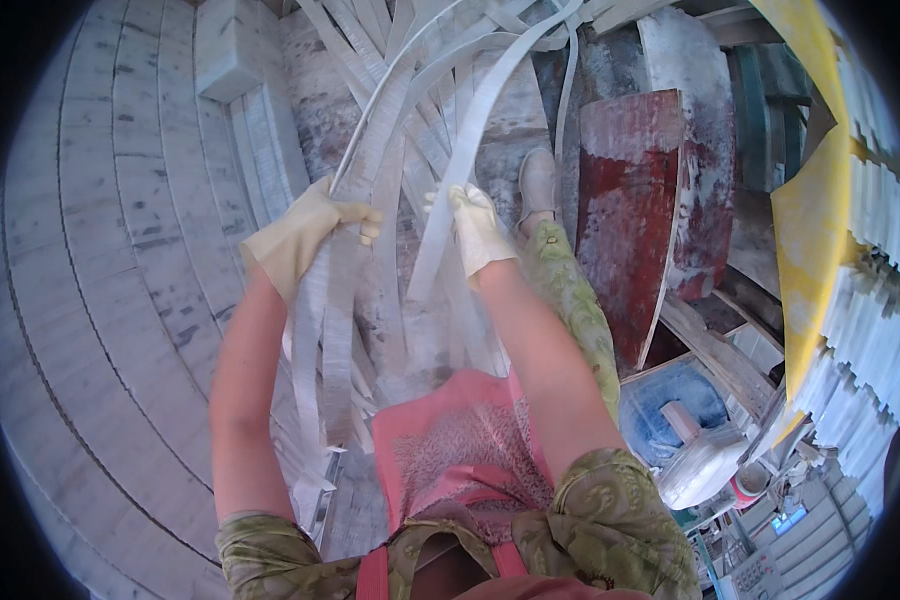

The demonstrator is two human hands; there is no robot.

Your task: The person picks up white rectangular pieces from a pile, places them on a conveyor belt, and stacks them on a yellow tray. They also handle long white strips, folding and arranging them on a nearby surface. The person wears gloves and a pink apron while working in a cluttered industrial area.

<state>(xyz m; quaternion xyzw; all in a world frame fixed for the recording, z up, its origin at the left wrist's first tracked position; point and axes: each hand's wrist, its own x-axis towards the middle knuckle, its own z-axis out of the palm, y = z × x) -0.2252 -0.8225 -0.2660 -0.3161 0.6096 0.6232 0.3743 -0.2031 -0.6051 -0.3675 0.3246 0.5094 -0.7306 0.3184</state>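
As the long, pale, flat flexible strip (472, 138) arcs down centre w/ its near end free, the R hand (476, 220), in a cream rubber glove (487, 250), has its fingers closed round it. The L hand (315, 222), gloved likewise, has fingers curled on more hanging pale strips (337, 340). Looks part-done: some strips in hand, a tangled heap of whitish strips (358, 50) left beyond. Worn red-brown board (625, 200) to R; whitish block wall (140, 210) to L.

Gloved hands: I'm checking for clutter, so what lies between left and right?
In the head view, pale strips lie between the left hand and the right hand.
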